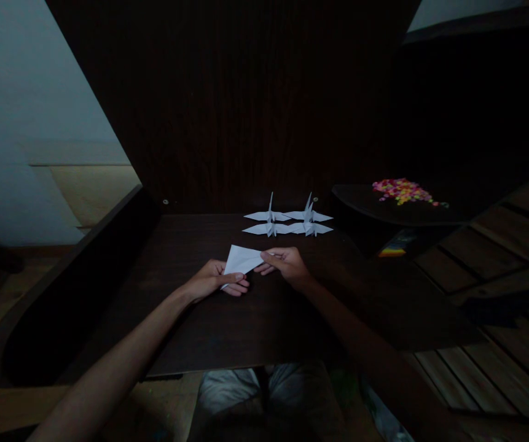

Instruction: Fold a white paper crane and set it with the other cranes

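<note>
Between my two hands is a folded piece of white paper [244, 258], held just above the dark desk. My left hand [218, 279] pinches its lower left corner, with the thumb on top and the fingers beneath. At the paper's right end, my right hand [285, 265] grips the narrow tip between thumb and fingers. Beyond the hands, several white origami cranes [308, 228] stand close together in two rows, wings spread and touching or overlapping.
The dark wooden desk [255, 331] has a raised side panel [75, 282] at left and a tall back panel [246, 104]. On a curved shelf [360, 205] at right lies a heap of small colourful pieces [405, 191]. Slatted wood [476, 374] shows at lower right.
</note>
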Action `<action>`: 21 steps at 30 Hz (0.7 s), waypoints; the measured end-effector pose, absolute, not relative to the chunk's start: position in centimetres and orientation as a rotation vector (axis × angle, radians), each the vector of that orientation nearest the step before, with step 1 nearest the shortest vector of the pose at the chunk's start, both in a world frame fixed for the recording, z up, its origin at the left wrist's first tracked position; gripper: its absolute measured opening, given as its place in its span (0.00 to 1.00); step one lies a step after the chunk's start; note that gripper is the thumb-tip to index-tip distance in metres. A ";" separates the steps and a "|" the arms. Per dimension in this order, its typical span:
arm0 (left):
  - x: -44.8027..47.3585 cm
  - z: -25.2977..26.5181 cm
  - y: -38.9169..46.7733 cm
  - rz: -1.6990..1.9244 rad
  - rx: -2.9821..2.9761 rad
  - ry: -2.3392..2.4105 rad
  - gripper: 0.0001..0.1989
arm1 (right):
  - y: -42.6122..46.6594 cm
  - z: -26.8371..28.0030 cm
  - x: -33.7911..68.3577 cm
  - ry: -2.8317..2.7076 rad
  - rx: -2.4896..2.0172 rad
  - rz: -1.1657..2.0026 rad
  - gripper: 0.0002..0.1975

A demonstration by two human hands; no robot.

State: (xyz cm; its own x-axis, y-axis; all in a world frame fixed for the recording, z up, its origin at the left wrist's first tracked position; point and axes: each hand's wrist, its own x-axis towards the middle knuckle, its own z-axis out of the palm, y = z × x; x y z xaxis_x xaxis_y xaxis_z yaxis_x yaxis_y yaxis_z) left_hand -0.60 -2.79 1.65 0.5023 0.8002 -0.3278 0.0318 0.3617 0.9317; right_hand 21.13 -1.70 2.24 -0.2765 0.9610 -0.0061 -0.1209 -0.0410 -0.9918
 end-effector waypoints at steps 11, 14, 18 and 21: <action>-1.3 2.6 -2.8 0.879 1.860 1.229 0.29 | -0.5 0.3 22.0 -1.483 -1.292 1.309 0.11; -1.3 2.0 -2.9 0.795 2.277 1.211 0.25 | -0.5 -0.1 22.1 -1.872 -1.352 0.837 0.06; -1.2 1.2 -2.9 0.576 2.523 1.073 0.20 | -0.8 -0.2 22.2 -2.131 -1.344 0.333 0.05; -1.2 0.7 -3.0 0.493 2.630 1.008 0.20 | -1.0 -0.2 22.2 -2.166 -1.333 0.177 0.06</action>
State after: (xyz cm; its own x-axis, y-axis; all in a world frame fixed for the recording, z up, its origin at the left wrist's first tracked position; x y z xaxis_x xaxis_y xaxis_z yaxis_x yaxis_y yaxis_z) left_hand -1.21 -2.97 0.74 0.6982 0.6836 0.2124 0.5875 -0.7168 0.3756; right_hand 22.18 -1.05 -0.22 -0.3294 0.8516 0.4078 0.7739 0.4909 -0.4000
